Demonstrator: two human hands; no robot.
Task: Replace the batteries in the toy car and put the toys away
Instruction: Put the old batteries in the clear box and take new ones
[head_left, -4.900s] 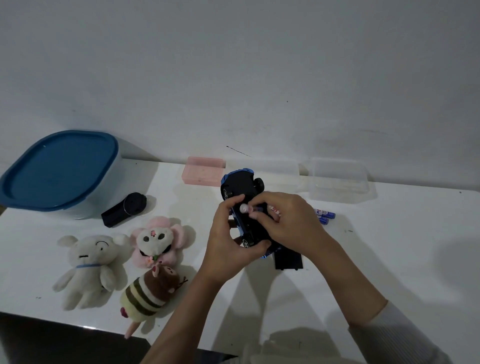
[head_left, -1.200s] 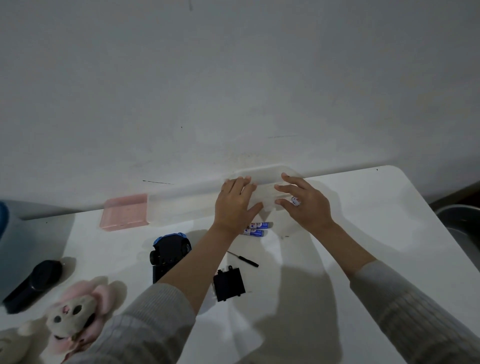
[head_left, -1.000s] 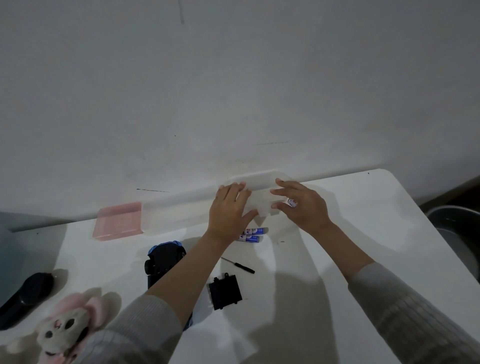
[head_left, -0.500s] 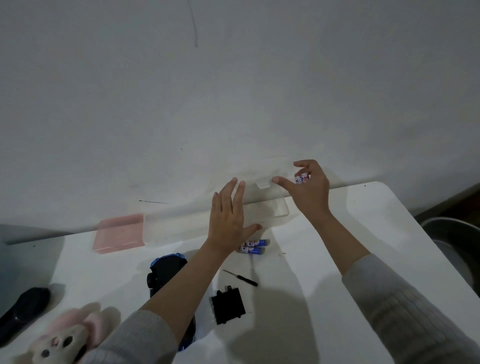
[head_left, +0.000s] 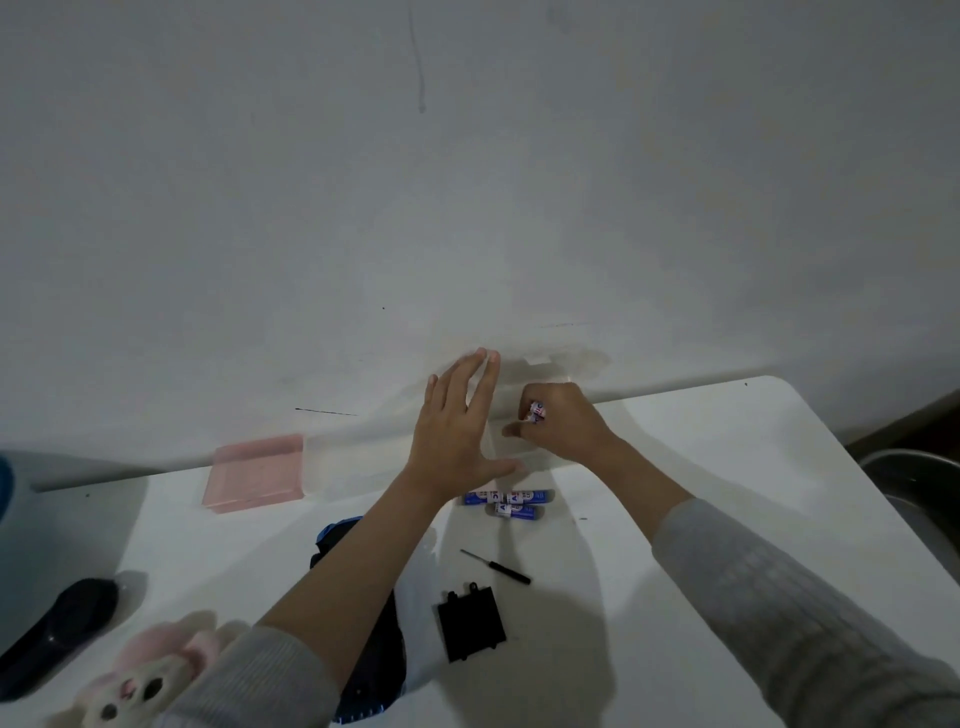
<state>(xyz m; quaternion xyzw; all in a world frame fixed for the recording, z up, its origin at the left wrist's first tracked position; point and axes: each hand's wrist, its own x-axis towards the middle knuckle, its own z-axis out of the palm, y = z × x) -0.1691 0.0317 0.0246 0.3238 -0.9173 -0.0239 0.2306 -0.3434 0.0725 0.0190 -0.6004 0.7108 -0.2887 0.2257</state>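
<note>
My left hand (head_left: 460, 436) is spread flat with straight fingers against the raised lid of a clear plastic box (head_left: 558, 364) by the wall. Over the open box, my right hand (head_left: 563, 423) has its fingers curled round small batteries (head_left: 536, 413). Two blue batteries (head_left: 511, 503) lie on the white table (head_left: 675, 457) just in front of the box. The blue toy car (head_left: 371, 670) lies upside down beneath my left forearm, mostly hidden. Its black battery cover (head_left: 471, 622) and a small screwdriver (head_left: 496, 566) lie beside it.
A pink box (head_left: 254, 473) and another clear box (head_left: 353, 452) stand along the wall. A black remote (head_left: 57, 631) and a pink plush toy (head_left: 145, 680) lie at the front left. A metal basin (head_left: 914, 478) sits off the table's right edge.
The clear box's lid has been swung up against the wall. My right hand has come back down from the lid into the open box with the batteries. The left hand stays on the lid.
</note>
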